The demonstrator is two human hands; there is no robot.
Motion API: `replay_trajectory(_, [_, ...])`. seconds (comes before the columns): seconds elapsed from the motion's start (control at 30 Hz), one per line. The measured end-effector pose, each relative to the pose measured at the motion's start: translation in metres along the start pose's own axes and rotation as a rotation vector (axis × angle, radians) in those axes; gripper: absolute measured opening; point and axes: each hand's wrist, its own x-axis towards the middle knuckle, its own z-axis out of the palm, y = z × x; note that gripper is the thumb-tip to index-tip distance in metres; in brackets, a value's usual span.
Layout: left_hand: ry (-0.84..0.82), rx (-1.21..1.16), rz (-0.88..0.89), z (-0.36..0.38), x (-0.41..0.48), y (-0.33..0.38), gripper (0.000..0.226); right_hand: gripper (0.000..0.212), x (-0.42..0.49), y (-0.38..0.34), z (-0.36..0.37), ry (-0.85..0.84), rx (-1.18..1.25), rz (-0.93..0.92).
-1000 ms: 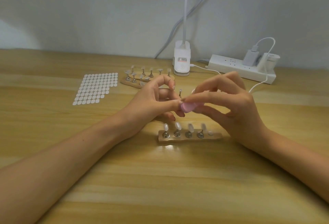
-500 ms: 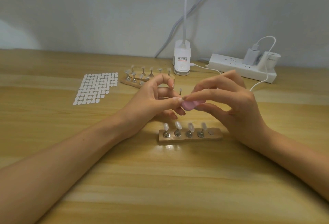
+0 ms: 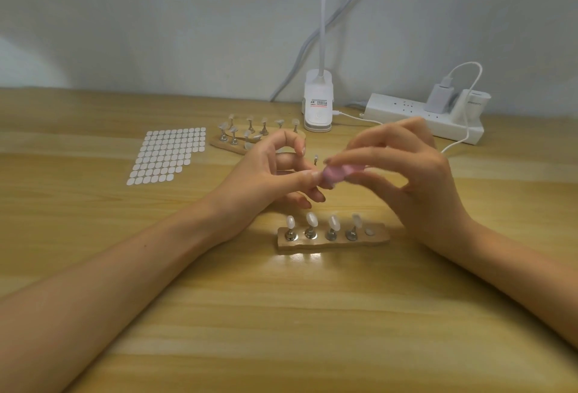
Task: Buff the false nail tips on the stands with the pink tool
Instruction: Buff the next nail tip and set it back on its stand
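Head view: the left hand [image 3: 266,177] is curled, its thumb tip laid against the pink tool [image 3: 341,173]. The tool is blurred and is pinched by the right hand [image 3: 416,180] above the near stand [image 3: 333,241], where four nail tips [image 3: 311,219] are mounted. What the left fingers hold cannot be told. On the wooden table [image 3: 281,330] a dot sheet [image 3: 167,155], a second stand [image 3: 247,139], a lamp base [image 3: 318,105] and a power strip [image 3: 416,114] are set before a pale wall [image 3: 156,17].

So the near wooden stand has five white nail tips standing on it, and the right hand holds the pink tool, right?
Not quite. The head view shows four white false nail tips on the near flat wooden stand; its fifth spot, a bare round metal disc at the right end, is empty. The right hand does hold the small pink tool.
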Motion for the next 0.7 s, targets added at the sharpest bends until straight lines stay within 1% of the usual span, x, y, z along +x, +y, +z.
replay_trajectory(0.07, [-0.014,-0.001,0.009,0.0,-0.0004,0.0016,0.033,0.019,-0.0001,0.0022,-0.0012,0.017,-0.01,0.028])
replay_trajectory(0.17, [-0.025,-0.004,0.016,0.0004,-0.0013,0.0022,0.034,0.015,-0.0007,0.0001,-0.0006,0.015,0.039,0.004])
replay_trajectory(0.3, [-0.014,-0.025,0.011,0.0004,-0.0002,0.0014,0.034,0.028,-0.0004,0.0013,-0.0014,0.028,0.093,0.077])
replay_trajectory(0.4, [-0.009,-0.023,0.005,-0.0002,-0.0007,0.001,0.033,0.031,-0.0014,0.0027,-0.0008,0.007,0.16,0.087])
replay_trajectory(0.53, [0.003,-0.034,-0.005,0.0001,0.0002,0.0005,0.03,0.03,-0.0011,0.0084,-0.0027,-0.002,0.272,0.184])
replay_trajectory(0.7, [0.014,-0.046,-0.007,0.0001,0.0003,0.0011,0.03,0.024,-0.0011,0.0076,-0.0005,0.015,0.318,0.184])
